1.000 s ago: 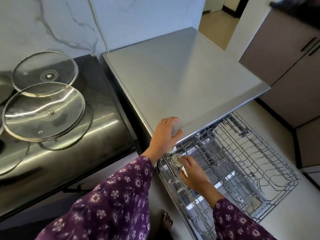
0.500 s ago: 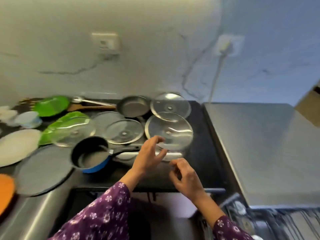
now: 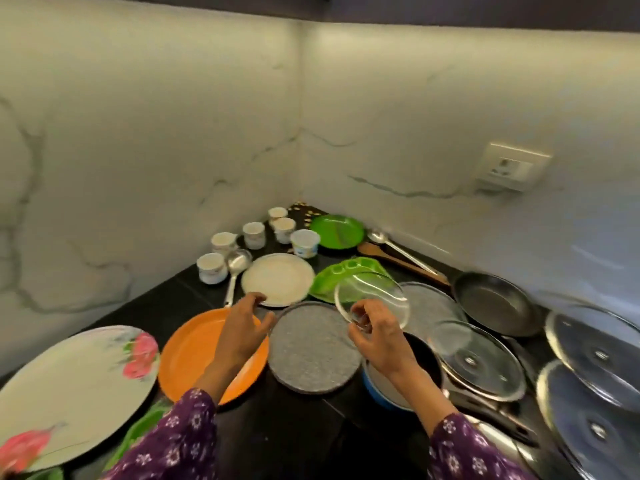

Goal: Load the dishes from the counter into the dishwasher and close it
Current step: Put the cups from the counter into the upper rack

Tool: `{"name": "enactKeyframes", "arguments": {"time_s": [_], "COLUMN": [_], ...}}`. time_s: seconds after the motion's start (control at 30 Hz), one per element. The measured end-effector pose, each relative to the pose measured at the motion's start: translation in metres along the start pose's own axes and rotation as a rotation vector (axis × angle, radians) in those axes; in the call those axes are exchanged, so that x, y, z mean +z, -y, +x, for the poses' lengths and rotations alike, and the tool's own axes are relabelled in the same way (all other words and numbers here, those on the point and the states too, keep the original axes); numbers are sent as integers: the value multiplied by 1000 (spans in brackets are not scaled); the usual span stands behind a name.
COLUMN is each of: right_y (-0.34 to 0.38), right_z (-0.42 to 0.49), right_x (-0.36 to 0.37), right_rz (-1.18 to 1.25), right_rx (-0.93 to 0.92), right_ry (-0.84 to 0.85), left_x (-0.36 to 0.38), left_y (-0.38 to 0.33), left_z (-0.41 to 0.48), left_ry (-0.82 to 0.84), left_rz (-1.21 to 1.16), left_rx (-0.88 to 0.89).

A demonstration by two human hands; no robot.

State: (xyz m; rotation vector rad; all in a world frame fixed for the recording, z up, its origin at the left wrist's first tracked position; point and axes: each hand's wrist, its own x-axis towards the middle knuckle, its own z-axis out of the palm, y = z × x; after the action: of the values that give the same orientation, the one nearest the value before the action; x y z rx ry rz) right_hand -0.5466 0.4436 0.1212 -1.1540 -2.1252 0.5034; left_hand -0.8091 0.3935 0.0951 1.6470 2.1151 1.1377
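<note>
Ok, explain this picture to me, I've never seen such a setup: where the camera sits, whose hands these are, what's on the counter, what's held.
No machine here: a person wears one camera on the head, looking down at their two bare hands. On the black counter lie an orange plate, a grey plate, a white plate, cups, a frying pan and glass lids. The right hand pinches a clear lid by its rim, tilted. The left hand hovers open above the orange plate, holding nothing.
</note>
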Motion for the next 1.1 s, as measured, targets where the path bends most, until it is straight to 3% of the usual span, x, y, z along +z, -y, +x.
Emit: {"name": "enactKeyframes", "arguments": {"time_s": [0.17,0.43,0.77,0.9,1.1], "right_y": [29,46,36,31,27], "right_z": [60,93,95,89,81], "right_x": [76,149,185,184,173], "right_rz": [-4,7,20,-14,-16], "right_rx": [-32,-39,-30,-41,0], "right_ry": [190,346,404,435,432], "left_x": [-44,-59,-37,-33,-31], "left_y": [71,132,168,170,169], "left_z": [50,126,172,185,180], "left_ry": [-44,-32,88,174,57], "left_rz": [24,111,157,190,252], "left_rx": [-201,-319,-273,-341,-305]}}
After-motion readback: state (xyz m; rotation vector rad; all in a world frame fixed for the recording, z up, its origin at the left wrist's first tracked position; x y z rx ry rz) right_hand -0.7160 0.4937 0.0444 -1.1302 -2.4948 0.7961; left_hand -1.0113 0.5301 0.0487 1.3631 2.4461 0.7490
